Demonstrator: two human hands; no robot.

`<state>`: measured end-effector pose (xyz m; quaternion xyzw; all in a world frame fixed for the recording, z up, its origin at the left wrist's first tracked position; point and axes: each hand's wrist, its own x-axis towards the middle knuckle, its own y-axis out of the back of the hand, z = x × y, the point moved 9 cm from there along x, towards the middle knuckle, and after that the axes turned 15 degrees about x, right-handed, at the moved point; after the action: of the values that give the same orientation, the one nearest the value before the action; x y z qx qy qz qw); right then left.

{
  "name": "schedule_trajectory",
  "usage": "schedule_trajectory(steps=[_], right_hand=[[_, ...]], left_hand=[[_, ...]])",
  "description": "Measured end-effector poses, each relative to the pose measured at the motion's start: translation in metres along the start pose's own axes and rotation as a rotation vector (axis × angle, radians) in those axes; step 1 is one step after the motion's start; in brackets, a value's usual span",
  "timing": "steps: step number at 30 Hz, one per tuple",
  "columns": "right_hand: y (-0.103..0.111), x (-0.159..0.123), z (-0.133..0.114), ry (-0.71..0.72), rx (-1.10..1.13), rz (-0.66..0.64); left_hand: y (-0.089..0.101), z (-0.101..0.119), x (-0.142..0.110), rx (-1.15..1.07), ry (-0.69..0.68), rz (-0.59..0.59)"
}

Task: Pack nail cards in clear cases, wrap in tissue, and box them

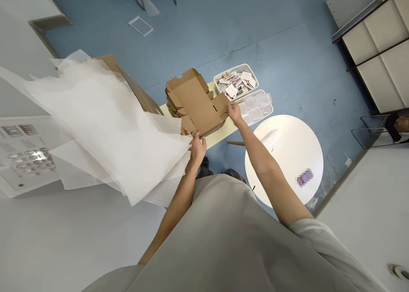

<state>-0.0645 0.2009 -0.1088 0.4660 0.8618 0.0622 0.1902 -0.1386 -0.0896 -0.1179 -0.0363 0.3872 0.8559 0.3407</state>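
Two outstretched hands: right in a pinch on flat cardboard, left's grip unclear.

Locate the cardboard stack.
In the head view, the cardboard stack lies above center, right of the white sheets, left of the upper basket, with the right hand at its right edge.

a round white table stands on a blue floor.

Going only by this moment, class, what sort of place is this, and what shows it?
Probably a packing area or small workroom: flat cardboard boxes lie stacked, thin white sheets are heaped beside them, and a white basket holds small printed items.
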Motion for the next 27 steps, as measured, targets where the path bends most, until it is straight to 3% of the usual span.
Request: schedule_trajectory(steps=[2,5,10,15,21,27], right_hand=[[0.007,-0.008,0.009,-0.101,0.317,0.021],[0.02,-0.032,0.012,-0.164,0.55,0.024],[0.045,-0.071,0.013,-0.167,0.717,0.088],[0.072,-0.084,-0.001,-0.081,0.847,0.211],[0.141,-0.128,-0.013,0.046,0.896,0.315],[0.223,-0.227,0.037,0.063,0.94,0.496]], left_hand=[[0.003,0.001,-0.005,0.012,-0.007,0.046],[0.006,0.007,-0.016,0.042,-0.062,0.092],[0.012,0.019,-0.024,0.022,-0.145,0.205],[0.013,0.025,-0.013,-0.153,-0.147,0.239],[-0.014,0.04,0.0,-0.624,-0.014,0.114],[-0.055,0.096,-0.018,-0.759,-0.1,-0.143]])
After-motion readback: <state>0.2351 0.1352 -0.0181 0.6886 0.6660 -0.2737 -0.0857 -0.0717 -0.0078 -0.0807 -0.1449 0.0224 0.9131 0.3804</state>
